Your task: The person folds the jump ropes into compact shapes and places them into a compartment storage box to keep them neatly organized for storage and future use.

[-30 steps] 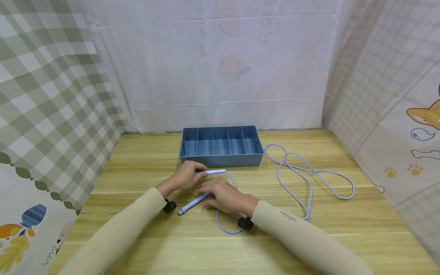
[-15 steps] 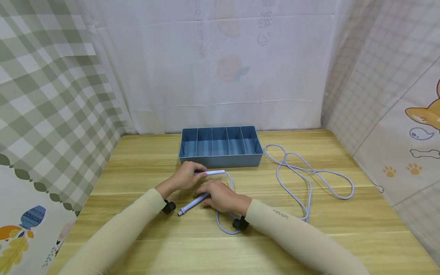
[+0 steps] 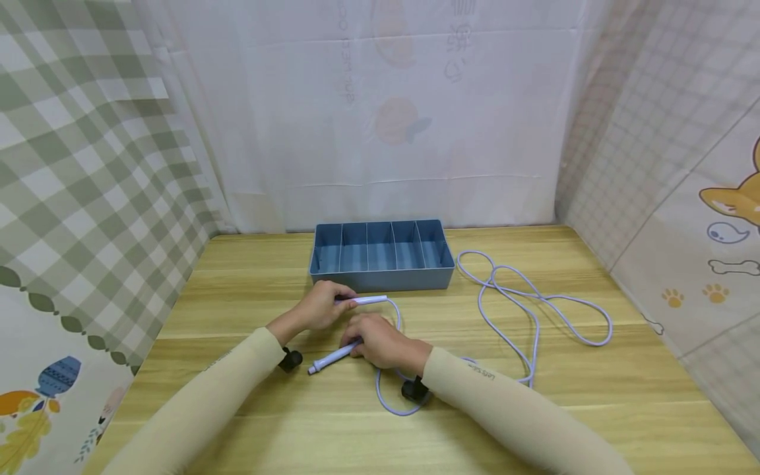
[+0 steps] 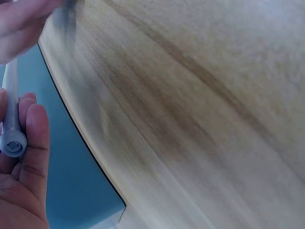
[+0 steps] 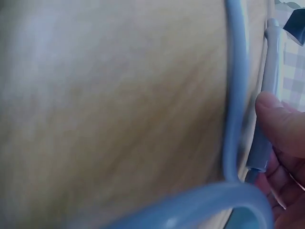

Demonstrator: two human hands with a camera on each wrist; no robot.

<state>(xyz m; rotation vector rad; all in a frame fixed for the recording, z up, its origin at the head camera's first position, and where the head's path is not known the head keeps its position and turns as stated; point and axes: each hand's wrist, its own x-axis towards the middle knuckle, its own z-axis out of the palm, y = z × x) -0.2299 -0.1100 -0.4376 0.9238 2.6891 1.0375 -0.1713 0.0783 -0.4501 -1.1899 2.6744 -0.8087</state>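
Observation:
A lavender jump rope lies on the table, its long cord (image 3: 537, 316) looped out to the right. Between thumb and fingers, my left hand (image 3: 320, 305) holds one handle (image 3: 373, 299) just in front of the divided box. In the left wrist view, the round hollow end of that handle (image 4: 13, 144) faces the camera. My right hand (image 3: 382, 340) pinches the second handle (image 3: 332, 358) near its cord end; its narrow tip points toward the front left. A thumb (image 5: 281, 119) presses along this handle in the right wrist view, with a bend of cord (image 5: 236, 95) beside it.
Behind the hands stands a blue-grey box (image 3: 382, 282) with several compartments in a row. Fabric sheets hang at the back (image 3: 392, 185) and on both sides of the wooden table (image 3: 249, 264).
My right hand has shifted slightly left, and its handle lies a little flatter. The cord loop by the right wrist has slid somewhat nearer the front. The left hand keeps its hold.

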